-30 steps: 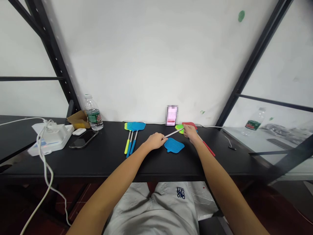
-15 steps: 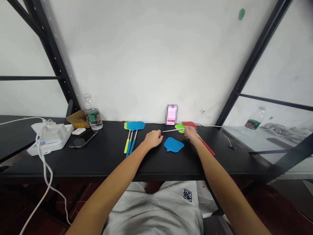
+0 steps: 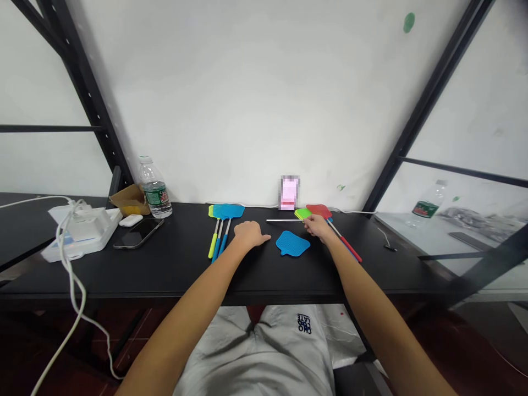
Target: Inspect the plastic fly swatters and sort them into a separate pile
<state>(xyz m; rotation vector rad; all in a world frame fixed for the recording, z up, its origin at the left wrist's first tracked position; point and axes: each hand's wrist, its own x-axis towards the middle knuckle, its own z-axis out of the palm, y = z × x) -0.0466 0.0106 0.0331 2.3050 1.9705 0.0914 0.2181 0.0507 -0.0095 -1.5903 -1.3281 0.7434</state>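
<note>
A thin metal rod (image 3: 284, 220) points left out of my right hand (image 3: 317, 226), whose fingers are closed on its right end. Whatever part lies inside that hand is hidden. My left hand (image 3: 248, 235) is apart from the rod, low over the table, its thumb stretched to the right; its other fingers are mostly hidden. Between the hands, a loose blue fly swatter head (image 3: 292, 244) lies flat. Beyond my right hand are a green swatter head (image 3: 302, 213) and a red fly swatter (image 3: 319, 210). Left of my left hand, several blue and yellow-green fly swatters (image 3: 233, 211) lie side by side.
A pixelated upright screen (image 3: 289, 192) leans at the wall. On the left are a water bottle (image 3: 157, 192), an open cardboard box (image 3: 131, 201), a phone (image 3: 139, 234), a white case (image 3: 131, 220) and a power strip (image 3: 84, 234) with cables. A glossy panel (image 3: 466, 231) stands right.
My left hand has drawn back left from the rod's tip, its thumb now extended. My right hand has shifted slightly left and nearer with the rod, which now lies more level.
</note>
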